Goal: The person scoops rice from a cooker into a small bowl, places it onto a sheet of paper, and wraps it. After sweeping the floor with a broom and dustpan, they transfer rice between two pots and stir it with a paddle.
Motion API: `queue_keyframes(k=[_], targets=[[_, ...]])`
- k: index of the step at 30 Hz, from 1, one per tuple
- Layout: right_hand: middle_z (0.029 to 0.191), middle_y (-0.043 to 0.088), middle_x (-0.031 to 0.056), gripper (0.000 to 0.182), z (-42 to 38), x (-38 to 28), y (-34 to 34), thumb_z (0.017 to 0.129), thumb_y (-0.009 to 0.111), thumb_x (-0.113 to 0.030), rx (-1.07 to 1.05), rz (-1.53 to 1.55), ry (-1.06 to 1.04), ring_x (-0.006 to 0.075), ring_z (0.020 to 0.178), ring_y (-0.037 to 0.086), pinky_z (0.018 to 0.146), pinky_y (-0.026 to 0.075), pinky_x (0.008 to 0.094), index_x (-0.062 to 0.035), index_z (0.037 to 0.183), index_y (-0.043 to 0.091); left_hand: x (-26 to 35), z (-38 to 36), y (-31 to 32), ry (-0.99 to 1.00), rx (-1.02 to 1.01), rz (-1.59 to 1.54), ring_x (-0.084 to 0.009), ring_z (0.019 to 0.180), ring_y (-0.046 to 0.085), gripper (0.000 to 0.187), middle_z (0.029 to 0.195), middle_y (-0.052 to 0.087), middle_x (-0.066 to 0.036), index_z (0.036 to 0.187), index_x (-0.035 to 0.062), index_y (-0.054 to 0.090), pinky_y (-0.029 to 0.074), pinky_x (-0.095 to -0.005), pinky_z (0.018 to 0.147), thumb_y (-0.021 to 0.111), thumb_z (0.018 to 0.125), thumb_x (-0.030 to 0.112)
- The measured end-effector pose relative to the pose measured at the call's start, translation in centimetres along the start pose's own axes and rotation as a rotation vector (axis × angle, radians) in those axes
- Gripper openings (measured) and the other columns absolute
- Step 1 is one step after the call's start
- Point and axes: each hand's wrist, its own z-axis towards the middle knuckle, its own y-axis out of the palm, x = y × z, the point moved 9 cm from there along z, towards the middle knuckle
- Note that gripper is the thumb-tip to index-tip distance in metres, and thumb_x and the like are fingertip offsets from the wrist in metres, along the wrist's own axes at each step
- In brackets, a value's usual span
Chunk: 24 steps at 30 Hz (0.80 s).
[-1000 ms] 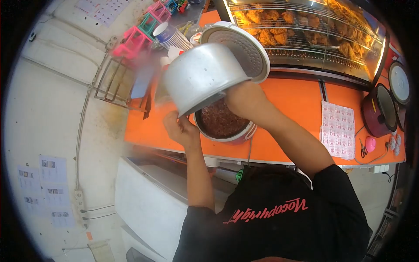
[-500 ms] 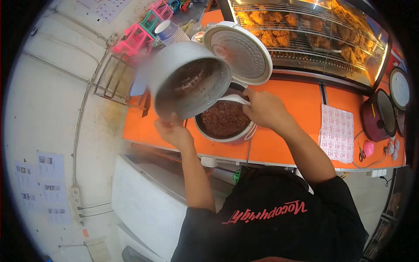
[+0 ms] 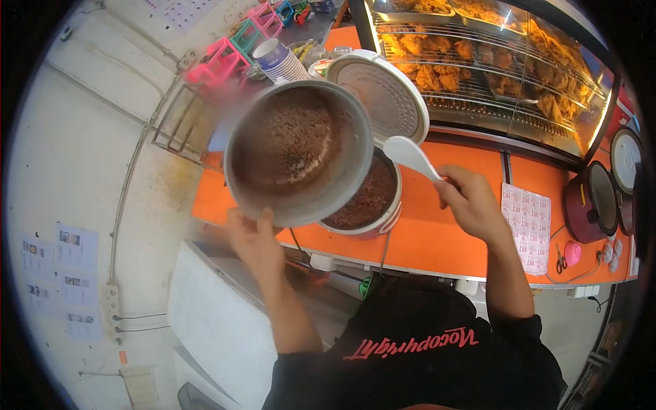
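My left hand (image 3: 256, 236) grips the lower rim of a metal inner pot (image 3: 342, 195), tilted so its inside faces me, with dark reddish-brown grains (image 3: 294, 137) stuck to its bottom. In my right hand (image 3: 468, 201) is a white paddle (image 3: 410, 157), its blade up and to the left, just right of the pot. Below and partly behind the tilted pot stands an open rice cooker (image 3: 395, 217) filled with dark grains (image 3: 365, 205). Its white-rimmed lid (image 3: 386, 96) is raised at the back.
An orange counter (image 3: 437, 246) carries a lit glass food warmer (image 3: 492, 75) at the back right. Stacked paper cups (image 3: 280, 61) and pink baskets (image 3: 219, 61) stand back left. A printed sheet (image 3: 526, 225), scissors (image 3: 561, 260) and a dark red cooker (image 3: 591, 201) are at right.
The inner pot has turned so more of its inside faces me. My right hand has moved right and lifted the paddle away from the cooker.
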Motion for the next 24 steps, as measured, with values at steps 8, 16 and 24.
queue_keyframes(k=[8, 16, 24], targets=[[0.066, 0.061, -0.0006, 0.028, -11.0, 1.5, -14.2, 0.095, 0.062, -0.012, -0.096, 0.318, 0.181, 0.0029, 0.056, 0.050, 0.049, 0.036, 0.0214, 0.0033, 0.116, 0.073, 4.0, -10.5, 7.1, -0.291, -0.540, 0.084, -0.0153, 0.094, 0.056, 0.020, 0.103, 0.060, -0.006, 0.105, 0.0002, 0.058, 0.045, -0.0306, 0.091, 0.064, 0.087, -0.005], [0.080, 0.070, 0.0194, 0.020, -14.2, 8.0, -9.8, 0.090, 0.061, -0.011, -0.189, -1.011, 0.199, 0.0353, 0.078, 0.074, 0.067, 0.059, 0.0436, 0.0027, 0.101, 0.071, -7.8, -26.7, 20.9, -0.603, -0.971, 0.089, -0.0135, 0.080, 0.063, 0.014, 0.094, 0.056, -0.005, 0.096, 0.0034, 0.049, 0.058, -0.0275, 0.068, 0.058, 0.089, -0.004], [0.092, 0.075, 0.0197, 0.022, -14.8, 21.3, -1.7, 0.093, 0.059, -0.012, -0.276, -0.897, 0.600, 0.0349, 0.084, 0.077, 0.069, 0.063, 0.0430, 0.0007, 0.097, 0.076, -16.8, -33.9, 22.1, -0.946, -0.727, -0.103, -0.0155, 0.079, 0.069, 0.014, 0.097, 0.060, -0.009, 0.099, 0.0043, 0.047, 0.067, -0.0308, 0.061, 0.053, 0.091, -0.005]])
